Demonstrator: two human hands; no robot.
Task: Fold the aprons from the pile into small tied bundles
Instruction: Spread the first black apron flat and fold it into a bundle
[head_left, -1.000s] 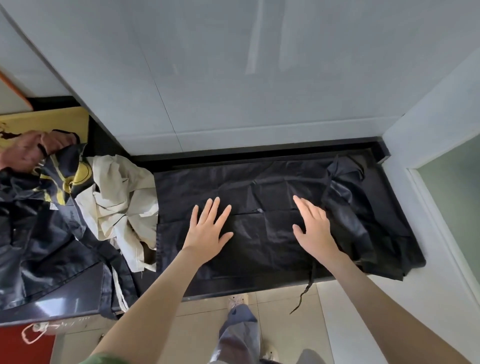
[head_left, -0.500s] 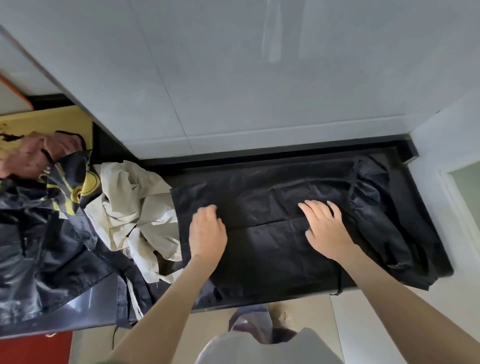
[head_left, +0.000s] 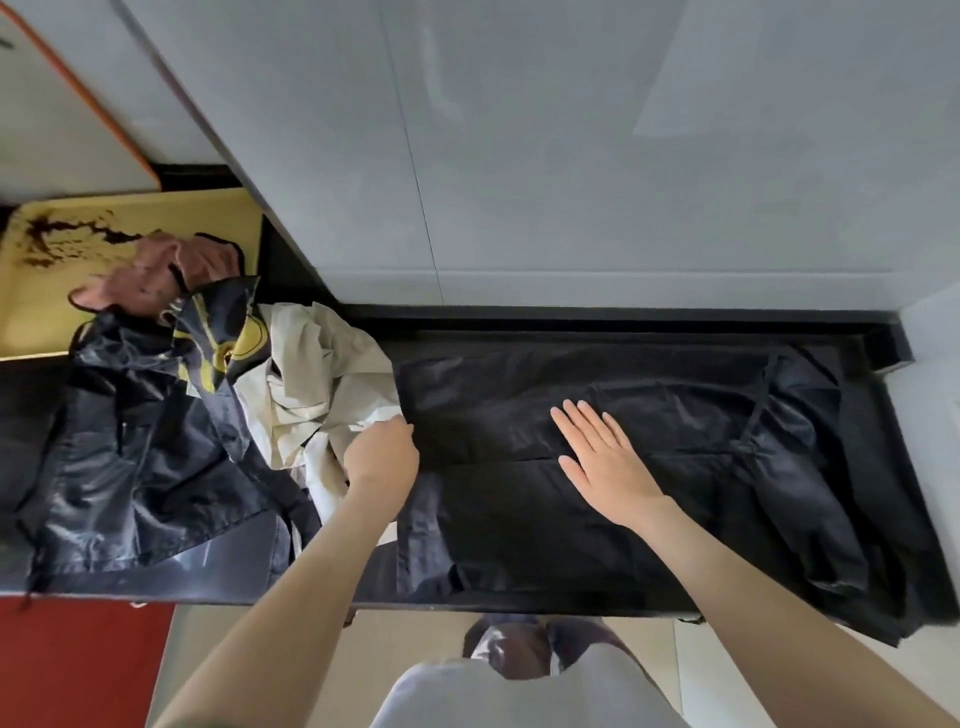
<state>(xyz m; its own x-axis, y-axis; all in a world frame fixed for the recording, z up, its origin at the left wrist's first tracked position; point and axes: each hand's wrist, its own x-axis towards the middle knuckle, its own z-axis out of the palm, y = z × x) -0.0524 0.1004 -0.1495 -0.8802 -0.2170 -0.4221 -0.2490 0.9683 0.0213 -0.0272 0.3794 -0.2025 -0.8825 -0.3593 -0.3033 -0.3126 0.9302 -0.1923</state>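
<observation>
A black apron (head_left: 519, 525) lies spread flat on the dark counter, its right part bunched up with straps (head_left: 758, 410) showing. My right hand (head_left: 605, 462) presses flat on the middle of it, fingers straight. My left hand (head_left: 382, 454) is at the apron's left edge with fingers curled, gripping that edge. To the left lies the pile: a crumpled cream apron (head_left: 311, 384), a black and yellow one (head_left: 223, 338), a shiny black one (head_left: 135, 457) and a pink one (head_left: 156, 270).
A grey tiled wall (head_left: 571, 156) rises right behind the counter (head_left: 623, 319). A yellow tray (head_left: 62, 291) sits under the pile at the far left. The counter's front edge runs just before my legs; a white wall closes the right side.
My left hand slid left from the middle of the black apron to its left edge and curled onto it. My right hand stays flat on the apron, now nearer its middle. The view shifted.
</observation>
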